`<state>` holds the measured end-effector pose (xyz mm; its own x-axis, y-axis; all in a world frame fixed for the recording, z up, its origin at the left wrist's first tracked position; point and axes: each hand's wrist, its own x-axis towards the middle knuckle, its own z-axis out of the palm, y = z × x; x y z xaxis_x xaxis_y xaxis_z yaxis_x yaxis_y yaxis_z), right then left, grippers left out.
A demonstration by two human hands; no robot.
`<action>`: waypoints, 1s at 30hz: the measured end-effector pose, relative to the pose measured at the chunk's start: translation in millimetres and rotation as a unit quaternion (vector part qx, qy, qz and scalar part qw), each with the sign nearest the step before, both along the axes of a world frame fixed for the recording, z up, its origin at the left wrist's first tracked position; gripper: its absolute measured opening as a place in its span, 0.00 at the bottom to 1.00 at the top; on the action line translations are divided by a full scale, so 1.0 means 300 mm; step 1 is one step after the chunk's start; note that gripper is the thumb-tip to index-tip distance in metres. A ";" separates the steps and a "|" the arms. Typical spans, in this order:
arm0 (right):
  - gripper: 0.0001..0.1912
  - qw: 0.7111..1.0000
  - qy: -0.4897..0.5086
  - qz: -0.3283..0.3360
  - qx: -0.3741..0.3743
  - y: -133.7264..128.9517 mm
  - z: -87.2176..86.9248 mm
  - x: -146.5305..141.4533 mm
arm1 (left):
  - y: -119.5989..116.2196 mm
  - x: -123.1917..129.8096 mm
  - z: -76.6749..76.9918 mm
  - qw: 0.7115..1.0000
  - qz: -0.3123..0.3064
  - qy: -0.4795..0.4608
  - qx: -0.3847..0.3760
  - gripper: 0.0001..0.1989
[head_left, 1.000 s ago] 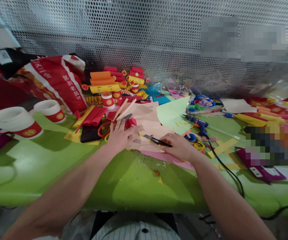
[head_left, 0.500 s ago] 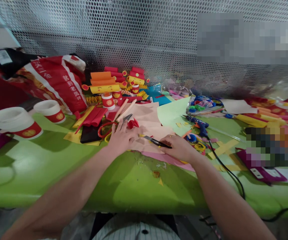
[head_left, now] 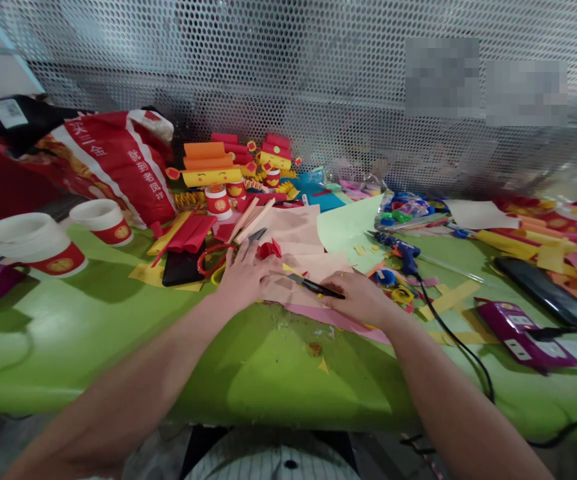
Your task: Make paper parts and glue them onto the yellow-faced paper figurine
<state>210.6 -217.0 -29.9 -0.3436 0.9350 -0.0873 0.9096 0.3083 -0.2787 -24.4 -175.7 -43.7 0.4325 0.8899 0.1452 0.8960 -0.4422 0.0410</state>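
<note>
A: What are the hands doing in the middle of the frame?

B: The right hand grips a black-handled craft knife, its blade pointing left. The left hand lies palm-down, unclenched, with its fingers spread.

A: And the knife is over what?

B: Over pale pink paper, at the centre; whether the blade touches it, I can't tell.

A: Anything close to the left hand?

B: Red-handled scissors, partly hidden by the fingers, and a folded red paper piece just beside them.

A: What about the right of the frame?

B: A blue glue gun on the green surface, then a purple power strip near a black smartphone.

A: Far left?

B: White-and-red paper cups.
</note>
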 end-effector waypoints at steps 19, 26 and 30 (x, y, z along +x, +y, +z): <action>0.17 0.999 0.004 0.042 0.001 -0.008 0.005 0.000 | 0.020 -0.010 -0.005 0.995 -0.014 -0.068 0.075 0.15; 0.17 1.000 -0.010 0.009 -0.008 -0.011 0.016 0.007 | 0.020 -0.014 -0.006 0.998 0.024 -0.036 0.051 0.13; 0.17 0.999 -0.024 -0.039 -0.004 -0.007 0.019 0.016 | 0.015 -0.013 0.000 0.999 0.027 -0.013 0.016 0.16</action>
